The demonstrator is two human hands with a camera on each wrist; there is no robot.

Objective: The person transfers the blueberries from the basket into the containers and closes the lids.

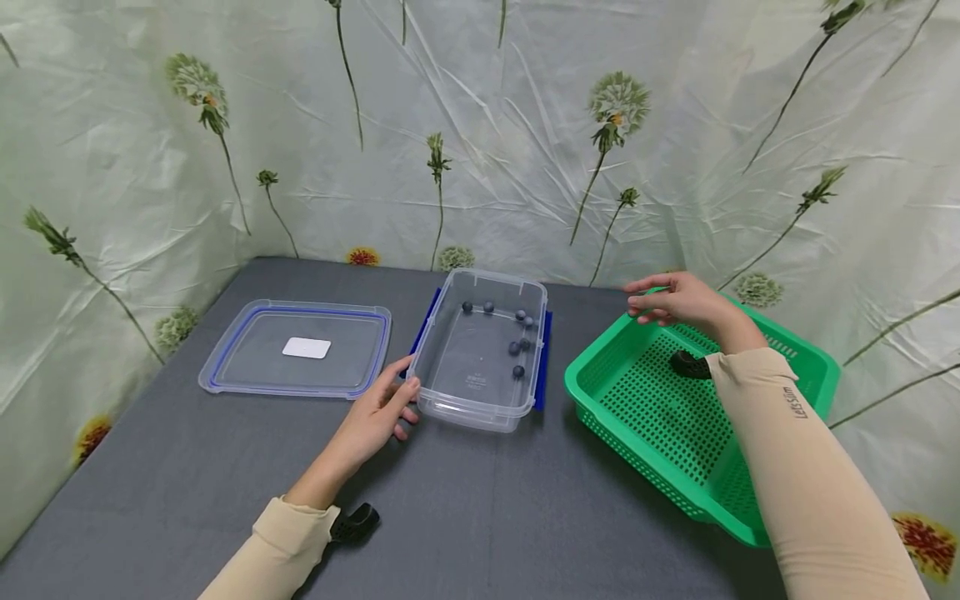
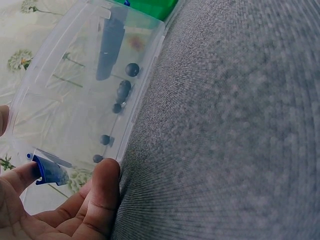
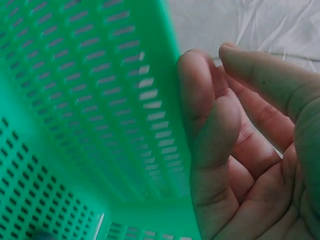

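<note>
A clear plastic container (image 1: 468, 408) with blue side latches stands on the table, several small dark round blueberries (image 1: 518, 372) scattered inside it. At its near left corner, my left hand (image 1: 375, 412) holds it, the thumb at the rim and a finger by the blue latch (image 2: 45, 170). My right hand (image 1: 686, 302) hovers over the far side of a green perforated basket (image 1: 637, 446). Its fingers are loosely bent, and nothing shows between them in the right wrist view. A small dark spot, too cut off to identify, lies at the bottom of that view inside the basket.
To the left of the container lies its clear lid (image 1: 247, 350) with a blue seal and a white label (image 1: 306, 347). Grey cloth (image 1: 450, 517) covers the table. Behind it hangs a pale curtain (image 1: 510, 125) with a dandelion print.
</note>
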